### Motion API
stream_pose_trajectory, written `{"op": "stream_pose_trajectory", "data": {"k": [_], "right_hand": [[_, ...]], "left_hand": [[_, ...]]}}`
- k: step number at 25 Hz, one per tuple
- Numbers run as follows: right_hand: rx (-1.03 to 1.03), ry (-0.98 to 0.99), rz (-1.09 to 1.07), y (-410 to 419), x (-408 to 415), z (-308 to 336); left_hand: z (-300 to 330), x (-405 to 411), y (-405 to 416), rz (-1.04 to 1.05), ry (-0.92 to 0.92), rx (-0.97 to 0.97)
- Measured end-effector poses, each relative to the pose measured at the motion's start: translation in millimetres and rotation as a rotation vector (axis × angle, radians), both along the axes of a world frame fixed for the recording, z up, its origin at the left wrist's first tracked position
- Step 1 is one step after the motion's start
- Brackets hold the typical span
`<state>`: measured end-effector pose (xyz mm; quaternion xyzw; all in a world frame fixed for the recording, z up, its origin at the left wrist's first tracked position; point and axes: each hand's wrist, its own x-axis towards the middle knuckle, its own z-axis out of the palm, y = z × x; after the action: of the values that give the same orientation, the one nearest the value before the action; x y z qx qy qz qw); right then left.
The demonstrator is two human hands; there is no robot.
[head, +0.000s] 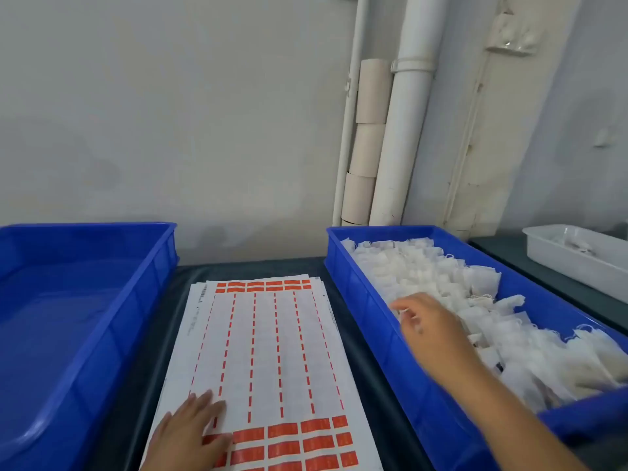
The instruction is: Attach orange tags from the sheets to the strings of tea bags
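Observation:
A stack of white sheets [265,351] lies on the dark table between two blue bins. Orange tags [282,443] fill its near rows, and another row sits at the far end. My left hand [192,433] rests flat on the sheet's near left corner, fingers straight. The right blue bin [367,321] holds several white tea bags [441,277] with strings. My right hand [424,321] reaches into this bin over the tea bags, blurred by motion; its fingertips seem to pinch a thin white string, though the blur hides the grip.
An empty blue bin [102,334] stands on the left. A white tray [577,256] sits at the far right on another surface. White pipes [404,130] and cardboard rolls [367,147] stand against the wall behind.

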<state>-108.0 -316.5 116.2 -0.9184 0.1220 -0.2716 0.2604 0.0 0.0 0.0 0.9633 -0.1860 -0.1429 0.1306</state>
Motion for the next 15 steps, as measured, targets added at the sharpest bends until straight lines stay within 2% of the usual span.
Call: {"op": "stream_pose_trajectory", "data": {"k": [1, 3, 6, 7, 12, 15], "right_hand": [[-0.015, 0.058, -0.088, -24.4, 3.7, 4.7], [-0.004, 0.338, -0.267, -67.8, 10.0, 5.1], [-0.009, 0.758, -0.158, -100.0, 18.1, -14.7], [-0.025, 0.835, -0.126, -103.5, 21.5, -24.9], [-0.133, 0.829, -0.133, -116.2, 30.9, -33.7], [-0.055, 0.714, -0.13, -120.0, 27.3, -28.3]], "left_hand": [[-0.7, 4.5, 1.3, 0.018, -0.005, -0.021], [-4.0, 7.4, 1.8, 0.042, -0.031, 0.034], [-13.1, 3.8, 0.8, -0.007, -0.089, 0.104], [-16.0, 3.6, 0.8, -0.007, -0.097, 0.114], [-17.3, 6.9, 3.0, 0.009, -0.095, 0.147], [-17.6, 8.9, 1.2, 0.017, -0.112, 0.157]]}}
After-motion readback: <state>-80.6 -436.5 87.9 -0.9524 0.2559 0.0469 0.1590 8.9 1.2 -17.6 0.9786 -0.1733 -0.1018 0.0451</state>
